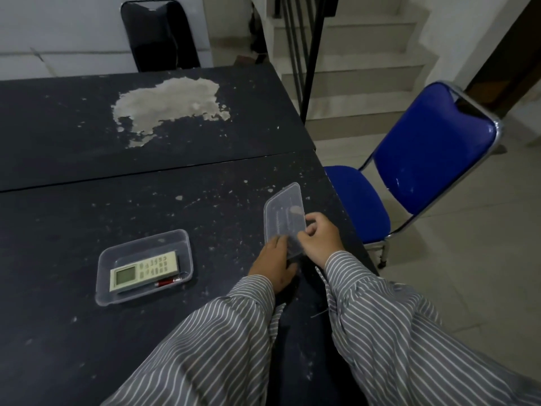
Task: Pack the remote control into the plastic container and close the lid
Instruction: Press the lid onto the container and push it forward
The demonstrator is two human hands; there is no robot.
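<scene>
Both hands are closed on the lid (283, 213), a clear plastic sheet with a raised rim, tilted up off the table (87, 200) near its right edge. The left hand (273, 263) pinches the lid's near corner from below and to the left, thumb side up. The right hand (317, 237) grips the near right edge, its fingers (311, 220) curled over the top face. Whether the far end of the lid touches the table I cannot tell.

The remote control (144, 270) lies well to the left of both hands, flat inside the open plastic container (101, 291), screen end toward the near-left corner. Just beside its near edge, also in the container, sits a small red object (167, 283), possibly a battery or pen; too small to tell.

So 1 of the 2 steps looks done: the remote is packed, and the lid is in hand but not yet on.

The lid is likely very light, thin and bendy, and smooth enough to slip from a loose pinch. Holding it by 2 opposite edges, as both hands roughly do, should keep it from flexing while it is carried left. The container is equally light and may skate on the table when pressed, so seating the lid probably wants 1 corner lined up first, then pressure along the rim rather than in the soft middle.
</scene>
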